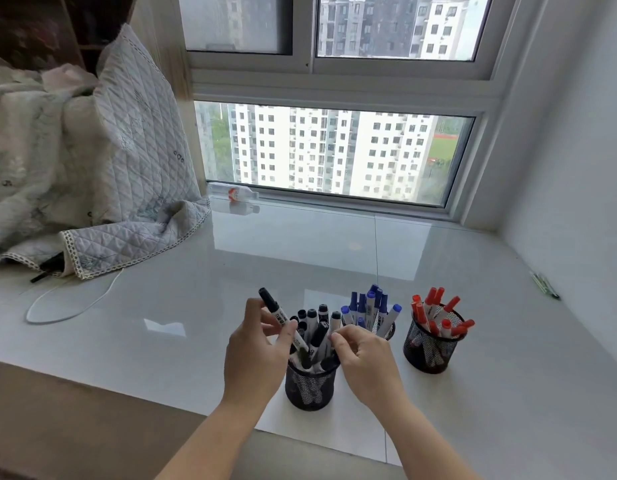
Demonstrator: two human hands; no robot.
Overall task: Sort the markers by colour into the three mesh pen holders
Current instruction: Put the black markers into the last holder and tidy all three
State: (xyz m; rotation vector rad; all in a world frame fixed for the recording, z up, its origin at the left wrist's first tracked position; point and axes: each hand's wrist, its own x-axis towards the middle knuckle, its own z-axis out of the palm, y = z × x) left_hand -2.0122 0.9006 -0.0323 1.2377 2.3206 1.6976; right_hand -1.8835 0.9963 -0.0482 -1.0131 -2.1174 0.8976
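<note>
Evidently the left hand (256, 344) pinches a black marker (282, 318) tilted toward the near holder (310, 384), while the right hand (364, 358), fingers curled, parts markers there, seemingly making room.

Two bare forearms and hands.
No sleeves, rings or watch show on the left hand (253, 355) or right hand (364, 363).

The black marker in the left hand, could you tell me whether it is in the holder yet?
Partly in: the black marker, pinched by the left hand, tilts with its lower end among the others in the black-marker holder.
</note>
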